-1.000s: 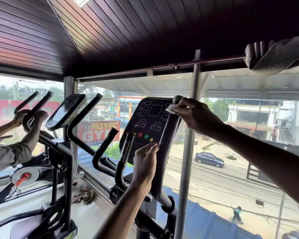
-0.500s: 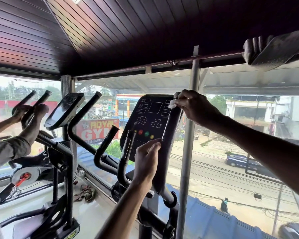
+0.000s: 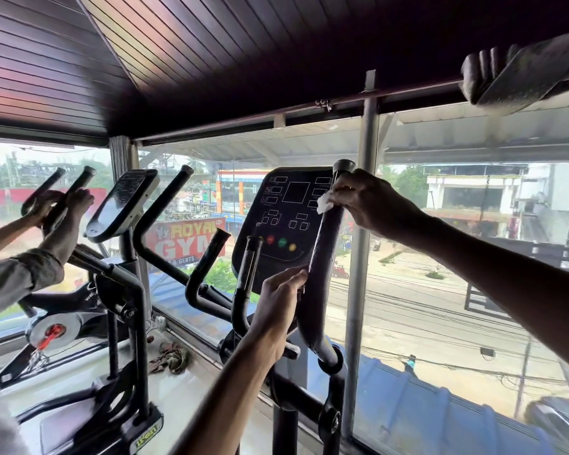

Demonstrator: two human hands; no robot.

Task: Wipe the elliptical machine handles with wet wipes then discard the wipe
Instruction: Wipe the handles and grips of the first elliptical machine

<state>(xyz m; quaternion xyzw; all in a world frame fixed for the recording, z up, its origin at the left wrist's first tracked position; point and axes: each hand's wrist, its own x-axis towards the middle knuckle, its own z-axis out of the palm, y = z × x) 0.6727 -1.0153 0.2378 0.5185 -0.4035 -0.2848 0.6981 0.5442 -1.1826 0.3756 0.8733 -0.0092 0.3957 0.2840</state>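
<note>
Gym, upper storey. Elliptical machine (image 3: 286, 221) with button console and long handles; second elliptical (image 3: 122, 205) to its left; exercise-bike flywheel (image 3: 51, 330); wide windows (image 3: 457, 257) over a street (image 3: 408, 323); sign (image 3: 184, 241) outside reading ROYAL GYM.

Pale, glossy floor at the lower left of the frame, running along the window wall.
The floor (image 3: 191, 402) carries two machines. The second elliptical's black base (image 3: 112, 418), with a yellow-green label, sits at lower left. The near elliptical's dark column (image 3: 284, 431) stands at bottom centre. Between them, just under the window frame (image 3: 193, 334), lies a crumpled brownish cloth (image 3: 171, 357).
</note>
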